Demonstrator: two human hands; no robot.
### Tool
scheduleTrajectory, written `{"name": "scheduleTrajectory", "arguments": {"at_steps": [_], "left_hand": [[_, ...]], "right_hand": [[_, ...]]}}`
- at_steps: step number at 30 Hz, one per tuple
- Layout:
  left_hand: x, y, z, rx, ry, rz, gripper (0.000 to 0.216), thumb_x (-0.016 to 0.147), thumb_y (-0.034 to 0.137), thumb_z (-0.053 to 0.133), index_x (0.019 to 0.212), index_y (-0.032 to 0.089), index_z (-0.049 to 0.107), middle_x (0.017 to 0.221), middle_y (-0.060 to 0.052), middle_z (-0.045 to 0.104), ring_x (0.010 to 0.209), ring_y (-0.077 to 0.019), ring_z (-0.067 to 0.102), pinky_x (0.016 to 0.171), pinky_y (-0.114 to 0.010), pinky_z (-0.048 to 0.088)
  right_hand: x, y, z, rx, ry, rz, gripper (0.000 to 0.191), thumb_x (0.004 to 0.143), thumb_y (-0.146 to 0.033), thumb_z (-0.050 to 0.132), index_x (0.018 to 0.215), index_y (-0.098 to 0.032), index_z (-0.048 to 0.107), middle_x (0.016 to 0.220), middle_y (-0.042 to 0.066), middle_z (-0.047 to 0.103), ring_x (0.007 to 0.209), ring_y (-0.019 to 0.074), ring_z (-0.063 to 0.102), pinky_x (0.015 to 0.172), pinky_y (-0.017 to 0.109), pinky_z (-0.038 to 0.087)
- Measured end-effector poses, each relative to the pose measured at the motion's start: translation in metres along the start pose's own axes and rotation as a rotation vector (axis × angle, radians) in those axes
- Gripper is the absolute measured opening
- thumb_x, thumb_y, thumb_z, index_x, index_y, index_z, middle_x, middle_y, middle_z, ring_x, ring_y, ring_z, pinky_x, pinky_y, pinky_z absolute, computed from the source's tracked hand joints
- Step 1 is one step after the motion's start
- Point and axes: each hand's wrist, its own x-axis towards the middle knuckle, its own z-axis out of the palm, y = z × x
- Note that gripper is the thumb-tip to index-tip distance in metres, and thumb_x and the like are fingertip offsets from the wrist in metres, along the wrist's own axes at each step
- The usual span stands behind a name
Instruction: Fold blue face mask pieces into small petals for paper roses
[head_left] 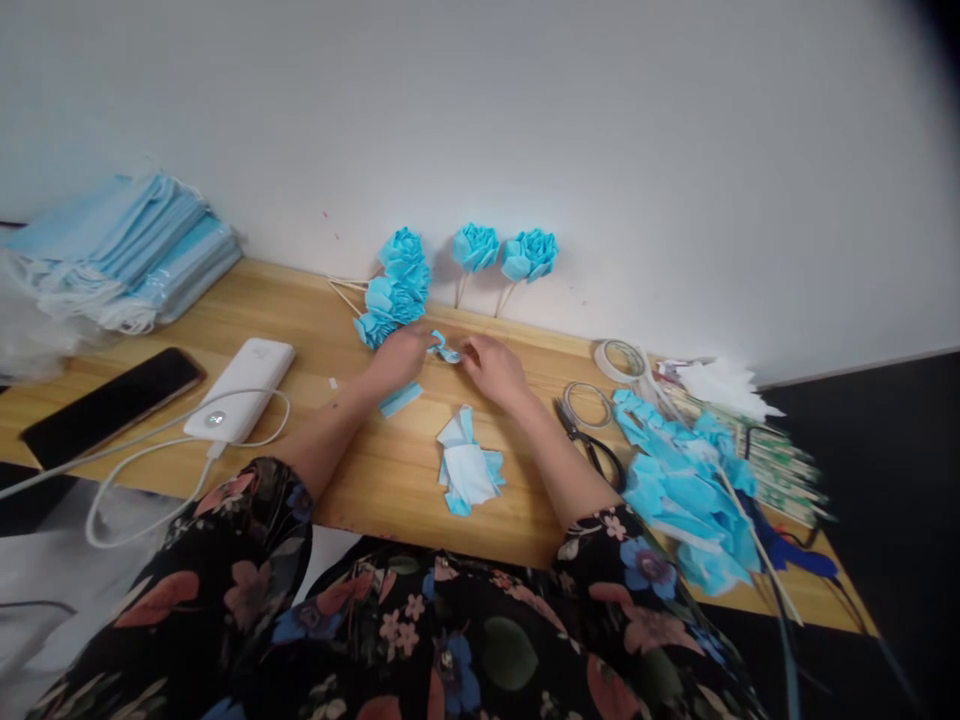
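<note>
A small twisted piece of blue mask fabric [445, 348] stretches between my two hands above the wooden table. My left hand [401, 358] pinches its left end, fingers closed and partly hidden. At the other end, the bent fingers of my right hand [493, 368] close on it. Beside my left wrist lies a flat blue strip [401, 399]. A crumpled blue and white fabric piece [470, 465] rests nearer to me, between my forearms. Just beyond my left hand are several blue fabric flowers [397, 290] on thin sticks, lying in a cluster.
Two more blue flowers [476, 247] lean against the wall. To the right are tape rolls [616, 360], black scissors [589, 440] and a heap of blue fabric pieces [686, 490]. A power bank [244, 385] with a cable, a phone [112, 405] and stacked masks [131, 245] occupy the left.
</note>
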Motion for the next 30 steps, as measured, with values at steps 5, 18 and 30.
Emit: {"name": "scheduleTrajectory", "arguments": {"at_steps": [5,18,30], "left_hand": [[0.000,0.001,-0.002,0.030,-0.042,-0.006,0.044,0.086,0.005,0.041,0.111,0.012,0.076,0.102,-0.016,0.071,0.101,-0.0259,0.064,0.092,-0.037,0.050],[0.000,0.004,-0.002,0.047,0.000,-0.014,0.041,0.090,0.009,0.039,0.103,0.013,0.078,0.094,-0.014,0.069,0.093,-0.0246,0.064,0.086,-0.035,0.051],[0.001,0.005,-0.003,0.065,-0.043,-0.020,0.042,0.091,0.008,0.039,0.106,0.011,0.078,0.097,-0.016,0.070,0.097,-0.0261,0.065,0.089,-0.036,0.052]], "right_hand": [[0.012,0.005,0.001,0.108,-0.011,0.094,0.036,0.097,-0.019,0.045,0.126,-0.021,0.066,0.125,0.010,0.074,0.111,0.0281,0.068,0.088,0.037,0.051],[0.019,0.004,0.000,0.108,-0.076,0.103,0.034,0.096,-0.024,0.051,0.125,-0.022,0.068,0.123,0.012,0.075,0.111,0.0287,0.068,0.092,0.038,0.050],[0.040,0.021,0.010,0.349,-0.062,0.319,0.036,0.088,-0.012,0.051,0.118,-0.017,0.070,0.091,0.005,0.078,0.072,0.0165,0.073,0.069,0.027,0.059]]}}
